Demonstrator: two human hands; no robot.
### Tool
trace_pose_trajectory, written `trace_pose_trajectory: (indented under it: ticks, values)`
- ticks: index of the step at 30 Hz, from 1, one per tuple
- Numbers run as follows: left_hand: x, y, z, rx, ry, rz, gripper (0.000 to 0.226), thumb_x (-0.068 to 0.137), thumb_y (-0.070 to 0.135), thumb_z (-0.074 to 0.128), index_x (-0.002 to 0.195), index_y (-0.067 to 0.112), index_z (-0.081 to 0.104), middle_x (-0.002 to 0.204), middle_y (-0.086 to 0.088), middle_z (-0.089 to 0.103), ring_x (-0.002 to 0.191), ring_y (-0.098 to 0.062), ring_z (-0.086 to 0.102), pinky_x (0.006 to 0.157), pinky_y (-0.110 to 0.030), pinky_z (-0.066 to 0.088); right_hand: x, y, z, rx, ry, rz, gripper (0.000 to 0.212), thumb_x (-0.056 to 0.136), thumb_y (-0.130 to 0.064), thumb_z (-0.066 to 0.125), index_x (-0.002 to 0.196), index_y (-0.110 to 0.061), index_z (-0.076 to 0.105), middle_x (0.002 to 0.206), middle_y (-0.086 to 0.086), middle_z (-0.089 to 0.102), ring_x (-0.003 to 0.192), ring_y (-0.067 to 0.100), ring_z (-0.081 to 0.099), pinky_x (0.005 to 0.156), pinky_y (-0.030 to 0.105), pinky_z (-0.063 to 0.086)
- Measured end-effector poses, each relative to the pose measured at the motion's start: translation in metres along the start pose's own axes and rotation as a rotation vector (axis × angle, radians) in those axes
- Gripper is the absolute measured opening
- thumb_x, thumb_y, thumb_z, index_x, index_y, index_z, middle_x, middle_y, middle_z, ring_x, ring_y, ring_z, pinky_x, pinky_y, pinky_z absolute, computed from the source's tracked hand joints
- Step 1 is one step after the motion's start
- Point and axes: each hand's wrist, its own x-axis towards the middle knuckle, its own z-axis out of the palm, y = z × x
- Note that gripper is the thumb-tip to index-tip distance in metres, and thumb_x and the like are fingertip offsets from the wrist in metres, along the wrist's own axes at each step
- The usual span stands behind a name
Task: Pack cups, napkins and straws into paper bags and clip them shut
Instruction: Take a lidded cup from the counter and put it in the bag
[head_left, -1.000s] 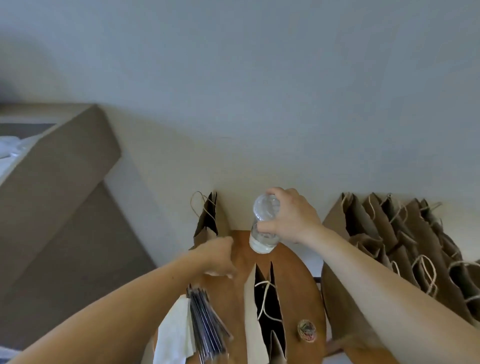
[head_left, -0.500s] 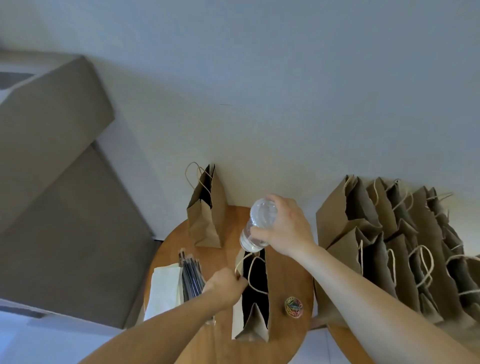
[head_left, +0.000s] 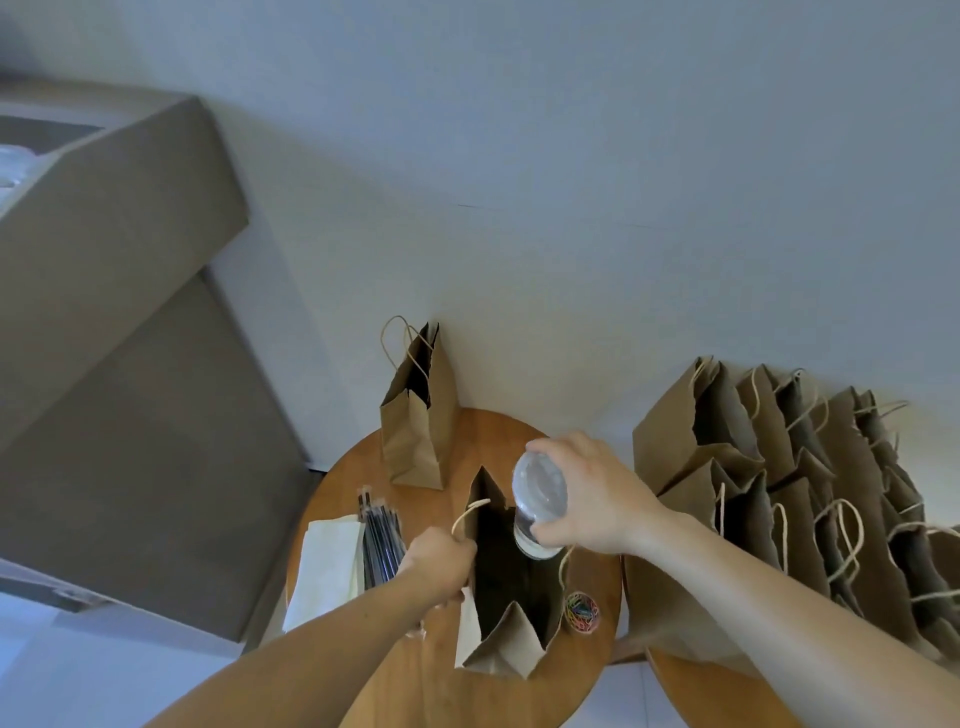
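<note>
well, in the head view a round wooden desk (head_left: 431, 686) stands against a pale wall, and an open paper bag (head_left: 498, 654) stands upright near its middle, its dark mouth facing up. the person's right grip (head_left: 597, 504), a bare hand, is clamped round a clear plastic cup (head_left: 537, 499), with the fingers over its far side and the thumb near its lower end. the cup is tilted and sits right at the mouth of the open paper bag, by the bag's right rim. whether its lower end has passed below the rim cannot be told. the left grip (head_left: 441, 564) is closed on the left rim of the same bag, fingers curled, just beside one twine handle (head_left: 470, 512) that arches up next to it. left of that hand lies a bundle of dark straws (head_left: 382, 535), and touching their left side a stack of pale napkins (head_left: 327, 566) at the edge of the desk. near the bag's right side sits a small round container of coloured paper clips (head_left: 582, 613). at the back of the desk, close to the wall, a second paper bag (head_left: 415, 431) stands upright with its mouth open and its handles up, apart from the first. to the right, a row of paper bags (head_left: 779, 493) stands packed together on a second round desk (head_left: 701, 696), mouths open and twine handles sticking out. at the left a large cardboard box (head_left: 104, 260) rises beside the wall, well apart from the hands.
</note>
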Motion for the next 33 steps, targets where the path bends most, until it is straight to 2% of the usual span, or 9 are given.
trace_pose_trajectory:
  ticks: [3,5,11,16,19,22,26,29,33]
  values:
    - [-0.001,0.0,0.0,-0.022,0.004,-0.009,0.034,0.099,0.031,0.049,0.082,0.007,0.065,0.06,-0.008,0.064,0.044,-0.018,0.066,0.056,-0.029,0.059,-0.002,-0.005,0.011,-0.188,-0.189,-0.161,0.092,0.065,-0.055,0.075,0.141,-0.039,0.024,0.14,-0.008,0.029,0.123,0.017,0.036,0.093,0.036,0.049]
    - [-0.003,0.0,0.001,0.007,0.007,0.002,0.034,0.099,0.031,0.048,0.082,0.007,0.065,0.061,-0.008,0.065,0.044,-0.016,0.066,0.049,-0.024,0.054,0.0,-0.009,0.025,-0.274,-0.278,-0.185,0.097,0.064,-0.053,0.076,0.142,-0.037,0.02,0.138,-0.004,0.028,0.121,0.022,0.036,0.091,0.038,0.05]
    - [-0.008,-0.004,-0.001,0.028,0.022,0.032,0.028,0.098,0.031,0.053,0.08,0.012,0.065,0.066,-0.004,0.068,0.044,-0.011,0.065,0.043,-0.017,0.048,0.015,-0.024,0.071,-0.359,-0.472,0.024,0.103,0.069,-0.052,0.076,0.15,-0.022,0.019,0.144,0.013,0.03,0.124,0.039,0.042,0.093,0.043,0.047]
    - [-0.007,-0.011,-0.003,0.012,0.021,0.06,0.026,0.097,0.032,0.053,0.08,0.018,0.066,0.069,-0.001,0.068,0.054,-0.01,0.068,0.046,-0.016,0.05,0.032,-0.028,0.105,-0.335,-0.603,0.256,0.093,0.073,-0.044,0.074,0.146,-0.019,0.021,0.142,0.019,0.029,0.119,0.039,0.048,0.096,0.041,0.049]
    - [-0.004,-0.013,-0.005,0.026,0.003,0.045,0.025,0.097,0.032,0.053,0.082,0.017,0.066,0.074,-0.001,0.069,0.064,-0.014,0.071,0.059,-0.024,0.06,0.041,-0.028,0.126,-0.337,-0.607,0.307,0.09,0.082,-0.04,0.071,0.149,-0.017,0.015,0.142,0.02,0.028,0.123,0.039,0.044,0.101,0.043,0.044]
    - [-0.002,-0.011,-0.006,0.075,-0.023,0.043,0.027,0.098,0.035,0.052,0.083,0.018,0.066,0.077,0.0,0.068,0.07,-0.015,0.071,0.073,-0.03,0.062,0.048,-0.024,0.153,-0.363,-0.55,0.327,0.08,0.086,-0.039,0.067,0.146,-0.014,0.02,0.14,0.02,0.03,0.122,0.037,0.046,0.102,0.045,0.044]
    - [0.002,-0.011,-0.008,0.13,-0.031,0.034,0.031,0.095,0.04,0.05,0.09,0.015,0.068,0.087,-0.003,0.071,0.083,-0.019,0.073,0.08,-0.035,0.061,0.059,-0.013,0.184,-0.278,-0.511,0.389,0.072,0.093,-0.034,0.055,0.15,-0.012,0.017,0.145,0.019,0.026,0.125,0.037,0.044,0.101,0.043,0.043]
    - [0.005,-0.013,-0.008,0.168,-0.011,0.037,0.036,0.094,0.046,0.048,0.094,0.016,0.066,0.095,-0.004,0.069,0.091,-0.02,0.069,0.086,-0.035,0.057,0.062,-0.003,0.198,-0.2,-0.505,0.435,0.071,0.096,-0.033,0.049,0.153,-0.017,0.01,0.151,0.018,0.019,0.125,0.038,0.044,0.102,0.042,0.042]
    - [0.01,-0.013,-0.007,0.168,-0.005,0.043,0.033,0.094,0.048,0.048,0.088,0.023,0.068,0.093,-0.003,0.071,0.089,-0.018,0.07,0.086,-0.033,0.058,0.058,0.003,0.216,-0.169,-0.455,0.478,0.062,0.102,-0.033,0.035,0.156,-0.022,0.007,0.158,0.016,0.011,0.128,0.037,0.04,0.106,0.041,0.04]
